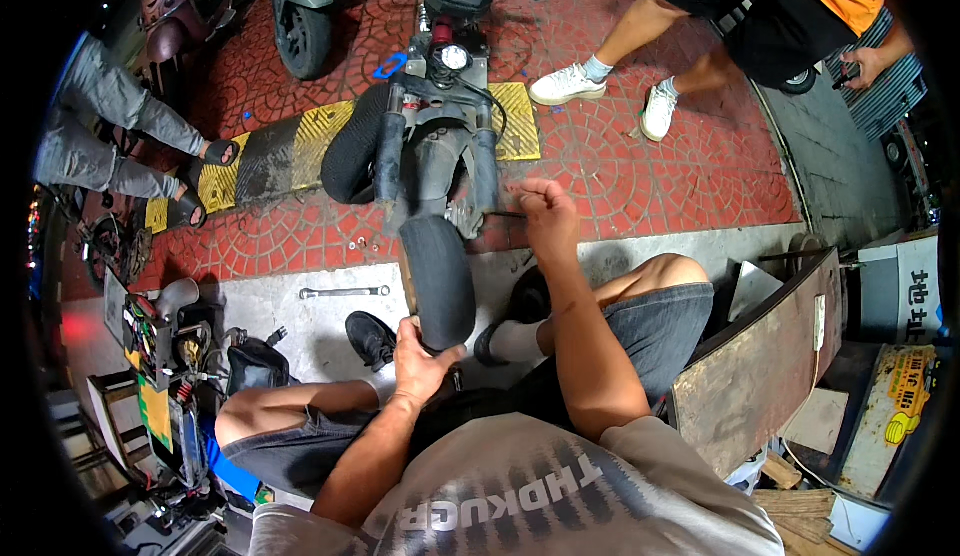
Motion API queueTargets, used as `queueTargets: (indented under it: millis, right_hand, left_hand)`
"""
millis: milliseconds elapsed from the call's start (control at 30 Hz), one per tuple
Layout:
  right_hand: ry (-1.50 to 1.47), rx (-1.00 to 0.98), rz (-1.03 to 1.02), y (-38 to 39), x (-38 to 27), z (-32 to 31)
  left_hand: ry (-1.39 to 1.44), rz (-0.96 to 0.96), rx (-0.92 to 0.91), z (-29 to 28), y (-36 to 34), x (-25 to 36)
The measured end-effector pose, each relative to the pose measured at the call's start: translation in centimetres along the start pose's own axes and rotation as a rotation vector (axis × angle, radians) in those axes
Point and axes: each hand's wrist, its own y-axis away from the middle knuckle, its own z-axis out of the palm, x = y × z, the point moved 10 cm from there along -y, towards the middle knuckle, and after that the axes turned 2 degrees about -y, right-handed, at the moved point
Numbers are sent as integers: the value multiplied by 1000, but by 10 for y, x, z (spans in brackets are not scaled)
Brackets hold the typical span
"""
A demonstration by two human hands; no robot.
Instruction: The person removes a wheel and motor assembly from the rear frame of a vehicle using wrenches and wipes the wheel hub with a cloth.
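Between my knees stands a small wheel with a black tyre (pixel 442 276), at the lower end of a scooter's front fork (pixel 484 168). My left hand (pixel 424 364) grips the near underside of the wheel, thumb on one side and fingers on the other. On the right of the fork, my right hand (pixel 550 218) is closed, with its fingers curled. A thin dark rod (pixel 505 214) runs from beside the fork's lower end into that hand; its far end and exact kind are hidden. A round headlight (pixel 452 57) sits above the fork.
A combination wrench (pixel 345 292) lies on the pale ground to the left. Another tyre (pixel 352 151) leans beside the fork. Two people stand nearby, one in white shoes (pixel 568 88), one in dark sandals (pixel 220 153). A worn board (pixel 765 356) stands at my right; tools and parts (pixel 165 346) crowd my left.
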Motion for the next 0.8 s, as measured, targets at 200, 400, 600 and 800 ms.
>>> queueTargets:
  millis: [200,400,600,800]
  right_hand:
    - [47,-79,106,30,14,9]
    - [738,-256,-587,58,-116,67]
    - [1461,-853,-836,54,-85,181]
    - [2006,-1044,-770,38,-12,211]
  left_hand:
    - [579,-381,172,-5,8,-67]
    - [286,-412,258,-18,4,-66]
    - [59,-449,360,-45,-8,-70]
    - [174,-476,448,-58,-14,-89]
